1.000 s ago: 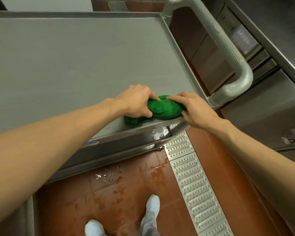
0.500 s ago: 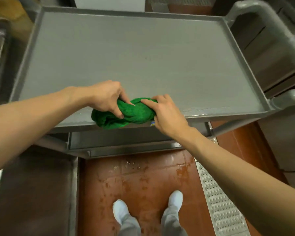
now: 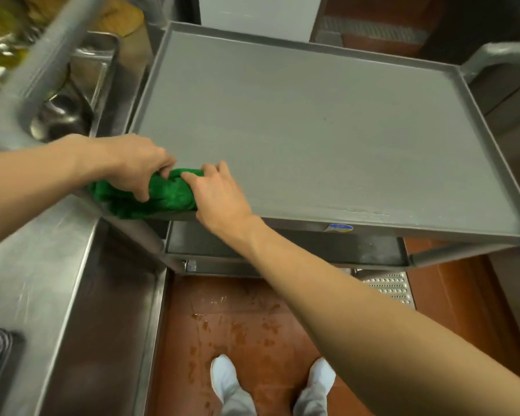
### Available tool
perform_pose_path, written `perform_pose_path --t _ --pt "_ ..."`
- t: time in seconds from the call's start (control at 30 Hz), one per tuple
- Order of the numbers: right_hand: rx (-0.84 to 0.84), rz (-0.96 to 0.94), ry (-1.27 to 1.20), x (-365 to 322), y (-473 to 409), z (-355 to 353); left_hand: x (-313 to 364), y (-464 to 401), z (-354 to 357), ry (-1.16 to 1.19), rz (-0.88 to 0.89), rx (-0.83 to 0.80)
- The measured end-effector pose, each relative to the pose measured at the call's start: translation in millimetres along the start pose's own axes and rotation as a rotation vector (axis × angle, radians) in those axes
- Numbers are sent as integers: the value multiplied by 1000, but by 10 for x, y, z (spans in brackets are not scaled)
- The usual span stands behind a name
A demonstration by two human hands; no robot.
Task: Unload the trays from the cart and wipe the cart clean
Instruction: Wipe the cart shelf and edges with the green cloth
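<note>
Stainless kitchen, wet red floor (image 3: 240, 322). Green cloth (image 3: 165, 195) bunched at near-left corner of bare cart top shelf (image 3: 312, 121), long axis along front rim. Left hand (image 3: 135, 163) and right hand (image 3: 219, 196) both clamped on it; unwiped shelf stretched rightward, right hand nearer.

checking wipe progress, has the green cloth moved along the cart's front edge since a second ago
Yes. The green cloth slid leftward along the cart front rim, from the right-hand corner by the handle to the left corner, with both hands on it.
</note>
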State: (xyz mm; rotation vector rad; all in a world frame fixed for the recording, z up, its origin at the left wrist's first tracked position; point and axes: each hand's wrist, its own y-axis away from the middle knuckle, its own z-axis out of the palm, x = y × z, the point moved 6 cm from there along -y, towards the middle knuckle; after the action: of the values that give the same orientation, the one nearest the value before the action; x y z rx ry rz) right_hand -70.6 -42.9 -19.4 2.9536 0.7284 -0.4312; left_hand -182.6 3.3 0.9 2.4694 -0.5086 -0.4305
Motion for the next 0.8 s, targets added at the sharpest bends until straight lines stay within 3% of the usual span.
perform_pose_path --t 0.23,0.33,0.43,0.57,0.8 --pt "52 42 11 -333 -198 77 -202 -14 125 -54 -12 -4" --pt "21 141 -262 -179 -229 56 -242 38 66 80 -56 65" --pt "18 371 -655 103 -203 -53 -393 126 -80 455 -132 215" --pt "128 486 -829 435 -73 -440 -416 181 -515 654 -129 318" --pt "312 551 -852 1394 770 -1760 669 351 -1910 511 34 261"
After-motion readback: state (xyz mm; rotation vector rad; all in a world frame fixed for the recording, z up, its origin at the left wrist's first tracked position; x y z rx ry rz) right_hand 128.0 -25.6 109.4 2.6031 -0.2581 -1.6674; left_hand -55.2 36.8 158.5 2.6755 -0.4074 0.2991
